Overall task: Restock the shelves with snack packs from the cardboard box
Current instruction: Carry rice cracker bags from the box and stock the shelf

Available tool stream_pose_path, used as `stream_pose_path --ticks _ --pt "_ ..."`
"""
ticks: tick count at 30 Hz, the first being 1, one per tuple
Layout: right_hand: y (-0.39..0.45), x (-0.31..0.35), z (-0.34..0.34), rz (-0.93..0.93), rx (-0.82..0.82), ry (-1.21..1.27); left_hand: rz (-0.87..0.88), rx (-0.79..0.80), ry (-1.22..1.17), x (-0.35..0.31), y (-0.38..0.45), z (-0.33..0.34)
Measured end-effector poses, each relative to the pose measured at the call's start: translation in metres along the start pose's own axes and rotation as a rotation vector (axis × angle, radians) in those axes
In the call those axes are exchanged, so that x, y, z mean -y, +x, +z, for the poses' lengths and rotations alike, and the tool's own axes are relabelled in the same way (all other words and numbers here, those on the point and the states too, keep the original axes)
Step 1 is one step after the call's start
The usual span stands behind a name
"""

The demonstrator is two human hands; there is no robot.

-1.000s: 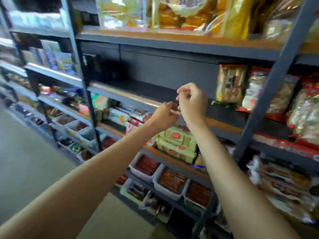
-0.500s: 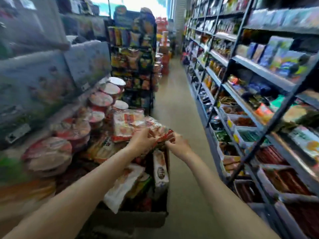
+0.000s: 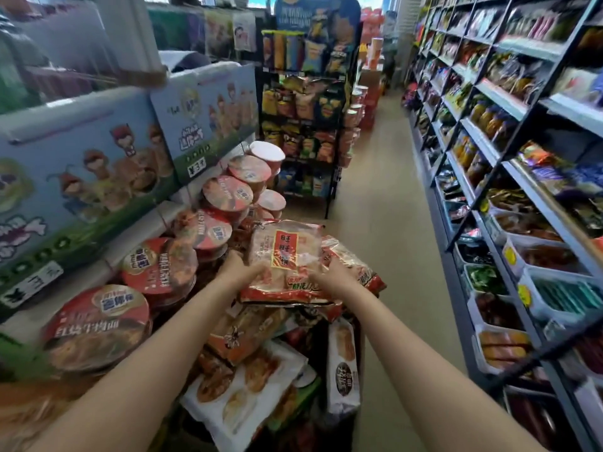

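Snack pack (image 3: 287, 252): raised above the box's heap, between both hands.
Left hand (image 3: 239, 267): grasps its left edge.
Right hand (image 3: 329, 275): grasps its right edge.

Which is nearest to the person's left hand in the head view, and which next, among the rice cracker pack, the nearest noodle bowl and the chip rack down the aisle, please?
From the left hand:
1. Rice cracker pack, gripped at its left edge.
2. Nearest noodle bowl, lower left on the stack.
3. Chip rack, far up the aisle.

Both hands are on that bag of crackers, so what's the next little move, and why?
Probably lift the cracker bag clear of the pile. The left hand and right hand grip its lower corners, and it lies atop other packs, while the shelves stand to the right.
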State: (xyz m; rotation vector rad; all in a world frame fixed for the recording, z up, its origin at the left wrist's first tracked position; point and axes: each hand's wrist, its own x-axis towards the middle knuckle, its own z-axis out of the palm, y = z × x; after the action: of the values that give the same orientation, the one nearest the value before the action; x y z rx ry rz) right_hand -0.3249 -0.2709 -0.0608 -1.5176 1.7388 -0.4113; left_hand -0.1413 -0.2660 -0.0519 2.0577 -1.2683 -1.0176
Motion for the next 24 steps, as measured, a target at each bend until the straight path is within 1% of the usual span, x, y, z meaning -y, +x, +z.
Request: stream_pose_path --ticks 2,4,5,7,9,11,13,16,19,22,24 --pt "0.008 -0.007 0.0 0.053 0.039 0.154 -0.054 0.044 -0.163 0.0 0.01 -0.007" --pt "0.009 -0.014 -0.005 0.104 0.112 0.335 -0.103 0.171 -0.262 -0.004 0.014 -0.014" --pt "0.008 -0.019 -0.009 0.132 0.16 0.411 -0.12 0.235 -0.27 -0.008 0.013 -0.016" --pt "0.003 -0.028 -0.014 0.17 0.218 0.517 -0.125 0.3 -0.24 -0.015 0.01 -0.019" --pt "-0.008 -0.034 -0.019 0.171 0.218 0.601 -0.088 0.317 -0.198 -0.023 0.003 -0.021" --pt "-0.02 -0.04 -0.028 0.145 0.191 0.717 -0.041 0.327 -0.216 -0.033 -0.006 -0.019" --pt "-0.038 -0.041 -0.043 0.095 0.116 0.828 0.024 0.332 -0.295 -0.046 -0.02 -0.017" --pt "-0.07 -0.044 -0.07 0.023 -0.079 0.927 0.131 0.398 -0.358 -0.065 -0.044 -0.008" --pt "-0.115 -0.055 -0.099 -0.014 -0.26 0.962 0.277 0.521 -0.386 -0.083 -0.077 0.007" --pt "-0.171 -0.078 -0.125 0.009 -0.394 0.932 0.441 0.671 -0.388 -0.103 -0.12 0.031" --pt "-0.216 -0.1 -0.143 0.019 -0.516 0.915 0.522 0.785 -0.378 -0.118 -0.154 0.055"
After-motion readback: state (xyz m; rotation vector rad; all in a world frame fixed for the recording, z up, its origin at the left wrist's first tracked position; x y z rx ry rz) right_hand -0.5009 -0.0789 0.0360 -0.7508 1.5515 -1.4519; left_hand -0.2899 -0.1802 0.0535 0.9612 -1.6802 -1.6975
